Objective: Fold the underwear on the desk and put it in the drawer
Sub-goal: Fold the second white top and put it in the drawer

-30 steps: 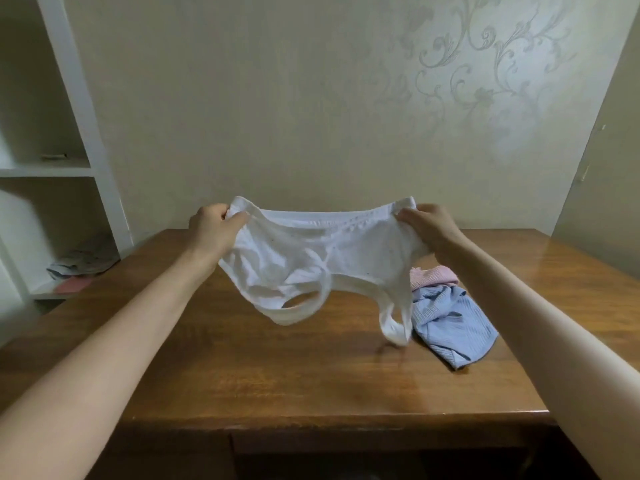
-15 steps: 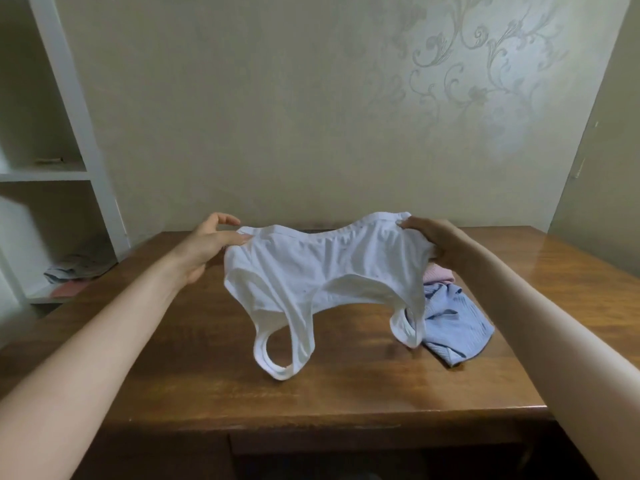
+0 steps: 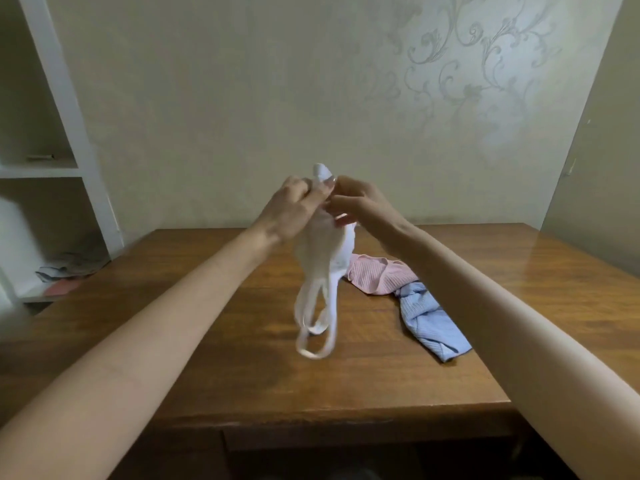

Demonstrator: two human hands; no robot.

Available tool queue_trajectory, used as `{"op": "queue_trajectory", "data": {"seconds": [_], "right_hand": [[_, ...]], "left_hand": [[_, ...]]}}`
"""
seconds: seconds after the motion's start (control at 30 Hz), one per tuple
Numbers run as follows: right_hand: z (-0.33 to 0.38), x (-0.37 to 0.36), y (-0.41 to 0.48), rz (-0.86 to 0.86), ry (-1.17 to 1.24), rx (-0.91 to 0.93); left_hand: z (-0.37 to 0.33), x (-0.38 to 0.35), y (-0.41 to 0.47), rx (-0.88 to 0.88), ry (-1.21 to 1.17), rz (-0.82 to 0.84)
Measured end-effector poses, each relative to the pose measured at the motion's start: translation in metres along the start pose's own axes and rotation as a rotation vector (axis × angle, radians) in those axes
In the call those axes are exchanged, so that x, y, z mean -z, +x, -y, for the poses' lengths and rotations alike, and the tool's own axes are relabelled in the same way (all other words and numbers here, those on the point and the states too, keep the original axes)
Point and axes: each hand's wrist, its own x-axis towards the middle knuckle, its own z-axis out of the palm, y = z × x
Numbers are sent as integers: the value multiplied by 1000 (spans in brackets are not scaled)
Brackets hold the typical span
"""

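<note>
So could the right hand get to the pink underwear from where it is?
Probably not yet: the right hand is pinching the white underwear with the left hand. Otherwise the pink underwear lies uncovered just below it.

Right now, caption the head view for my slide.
Both hands pinch white underwear together above the desk; pink and blue pieces wait.

We stood in a home bedroom: floral wallpaper, a wooden desk, white shelves holding folded clothes.

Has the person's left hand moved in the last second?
Yes. The left hand swung right to meet the right hand, above the middle of the desk.
</note>
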Motion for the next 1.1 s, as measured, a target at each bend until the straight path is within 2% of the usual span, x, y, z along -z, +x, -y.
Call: {"op": "queue_trajectory", "data": {"seconds": [0.07, 0.1, 0.13, 0.17, 0.2, 0.27, 0.3, 0.37, 0.4, 0.43, 0.5, 0.57, 0.6, 0.77, 0.83, 0.93, 1.0, 1.1], "right_hand": [[-2, 10, -5, 46, 37, 29], [-5, 17, -4, -33, -23, 106], [-7, 24, -4, -119, -149, 213], [-10, 31, -2, -125, -293, 307], [-13, 37, -1, -43, -388, 352], [-14, 43, -1, 129, -354, 235], [-14, 44, -1, 123, -326, 184], [-18, 49, -1, 24, -271, 167], [-19, 52, -3, -25, -230, 159], [-20, 56, -7, -71, -167, 144], [-21, 67, -18, -141, 0, 106], [-21, 82, -33, -199, 132, 82], [-23, 90, -41, -222, 167, 79], [-30, 147, -90, -356, 243, -71], [-39, 182, -122, -393, 217, -168], [-56, 234, -184, -337, 172, -342], [-65, 265, -229, -309, 140, -488], [-79, 299, -294, -289, 70, -709]], "left_hand": [[6, 5, 0, -78, 110, -87], [10, 7, 1, -138, 200, -132], [11, 7, 1, -204, 270, -157], [10, 7, 0, -265, 302, -155], [7, 5, -1, -325, 294, -135], [1, 3, -2, -416, 234, -76], [-4, 2, -3, -421, 162, -55], [-14, -1, -8, -319, -58, -9], [-16, -3, -12, -207, -157, 46], [-17, -3, -16, -67, -235, 143], [-6, -5, -26, 182, -358, 464], [7, -16, -36, 288, -368, 738], [12, -25, -39, 279, -348, 812], [2, -71, -35, 137, -337, 783], [-8, -95, -28, 149, -478, 783], [-34, -137, -22, 251, -799, 741], [-52, -171, -22, 264, -897, 740], [-76, -231, -31, 179, -758, 734]]}}
